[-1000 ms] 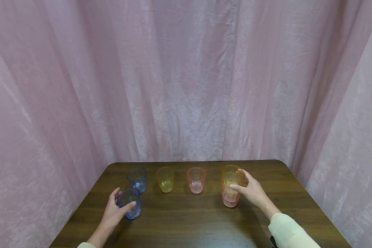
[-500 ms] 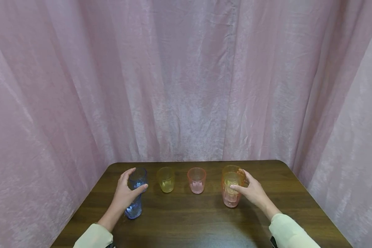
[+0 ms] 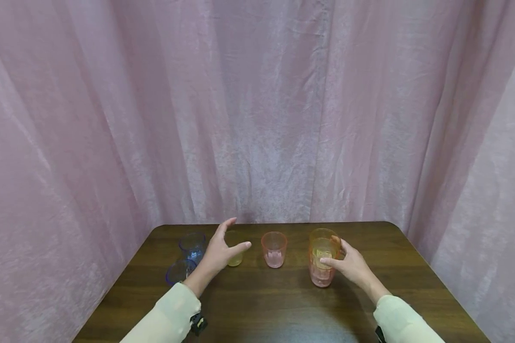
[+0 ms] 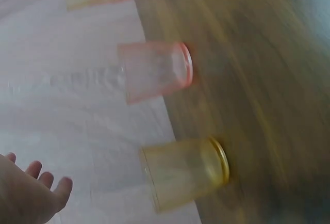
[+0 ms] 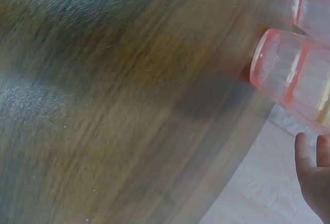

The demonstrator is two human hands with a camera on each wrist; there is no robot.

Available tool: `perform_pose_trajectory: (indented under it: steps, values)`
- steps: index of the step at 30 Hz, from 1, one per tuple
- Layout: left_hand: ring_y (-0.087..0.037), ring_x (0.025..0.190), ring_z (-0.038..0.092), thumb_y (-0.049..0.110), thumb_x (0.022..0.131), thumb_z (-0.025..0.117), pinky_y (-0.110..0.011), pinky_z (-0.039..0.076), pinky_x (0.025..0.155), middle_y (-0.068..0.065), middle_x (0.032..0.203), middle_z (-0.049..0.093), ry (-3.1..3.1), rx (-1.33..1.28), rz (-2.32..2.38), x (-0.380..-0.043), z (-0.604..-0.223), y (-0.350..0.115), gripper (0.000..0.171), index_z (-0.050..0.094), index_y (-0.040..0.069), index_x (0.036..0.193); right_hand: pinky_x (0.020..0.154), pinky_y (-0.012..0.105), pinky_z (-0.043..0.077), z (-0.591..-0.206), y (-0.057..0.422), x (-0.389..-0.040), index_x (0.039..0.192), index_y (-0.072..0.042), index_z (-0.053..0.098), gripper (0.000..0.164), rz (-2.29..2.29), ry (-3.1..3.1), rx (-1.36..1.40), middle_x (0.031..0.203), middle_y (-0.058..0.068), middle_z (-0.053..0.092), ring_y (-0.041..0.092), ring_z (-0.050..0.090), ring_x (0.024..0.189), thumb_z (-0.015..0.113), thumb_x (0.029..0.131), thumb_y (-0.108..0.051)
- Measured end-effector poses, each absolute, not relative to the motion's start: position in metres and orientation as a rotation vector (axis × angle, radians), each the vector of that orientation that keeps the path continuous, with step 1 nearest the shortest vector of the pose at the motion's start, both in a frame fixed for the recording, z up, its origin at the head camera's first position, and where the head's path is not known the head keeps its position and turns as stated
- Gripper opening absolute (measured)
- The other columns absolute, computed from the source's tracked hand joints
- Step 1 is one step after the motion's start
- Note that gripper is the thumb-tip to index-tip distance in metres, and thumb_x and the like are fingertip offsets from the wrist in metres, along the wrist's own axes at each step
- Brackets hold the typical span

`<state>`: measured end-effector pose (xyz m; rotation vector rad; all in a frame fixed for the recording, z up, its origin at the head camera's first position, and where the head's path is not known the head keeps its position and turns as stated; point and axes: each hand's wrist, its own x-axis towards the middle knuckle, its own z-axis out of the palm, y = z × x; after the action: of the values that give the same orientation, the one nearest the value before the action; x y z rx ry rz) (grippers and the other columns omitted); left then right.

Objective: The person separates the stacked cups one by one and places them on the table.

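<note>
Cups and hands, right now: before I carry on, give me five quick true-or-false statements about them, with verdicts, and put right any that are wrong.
1. The right hand holds the cup stack. True.
2. The left hand grips the yellow cup. False: it is open, and the left wrist view shows a gap between it and that cup.
3. The single pink cup stands between the yellow cup and the cup stack. True.
4. The single pink cup lies on its side. False: it stands upright.
5. The left sleeve partly hides the front blue cup in the head view. True.
</note>
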<state>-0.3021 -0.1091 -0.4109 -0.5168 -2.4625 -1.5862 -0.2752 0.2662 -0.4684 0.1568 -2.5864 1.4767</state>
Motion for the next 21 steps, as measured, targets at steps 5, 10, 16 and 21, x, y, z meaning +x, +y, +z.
perform_pose_trajectory:
  steps: [5,10,16,21]
  values:
    - [-0.037,0.136,0.039,0.031,0.081,0.083,-0.056,0.034,0.109,-0.015,0.149,0.043,-2.431,-0.621,-1.606,-0.308,-0.411,-0.079,0.083,0.04,0.013,0.149,0.101,0.052,0.044,-0.472,0.265,-0.276,0.151,0.0,0.034,0.088,1.497,-2.588,0.17,0.15,0.024,0.041,0.044,0.043,0.133,0.08,0.084,-0.034]
    - [-0.034,0.134,0.043,0.03,0.082,0.083,-0.052,0.038,0.107,-0.013,0.148,0.044,-2.454,-0.704,-1.701,-0.312,-0.413,-0.049,0.083,0.038,0.014,0.15,0.102,0.053,0.043,-0.475,0.264,-0.277,0.151,0.002,0.033,0.09,1.489,-2.595,0.162,0.149,0.026,0.042,0.043,0.043,0.133,0.081,0.084,-0.035]
    - [-0.034,0.134,0.044,0.036,0.082,0.082,-0.053,0.039,0.106,-0.006,0.149,0.044,-2.529,-0.755,-1.73,-0.313,-0.415,-0.014,0.085,0.036,0.02,0.152,0.101,0.052,0.044,-0.475,0.267,-0.277,0.151,0.0,0.034,0.089,1.501,-2.608,0.127,0.147,0.026,0.044,0.041,0.046,0.13,0.08,0.084,-0.037]
    - [-0.033,0.136,0.042,0.041,0.08,0.083,-0.053,0.039,0.106,-0.004,0.148,0.045,-2.589,-0.792,-1.709,-0.315,-0.421,0.012,0.09,0.034,0.02,0.153,0.1,0.051,0.045,-0.475,0.267,-0.276,0.15,0.001,0.034,0.088,1.517,-2.603,0.129,0.144,0.027,0.047,0.04,0.049,0.127,0.08,0.084,-0.036]
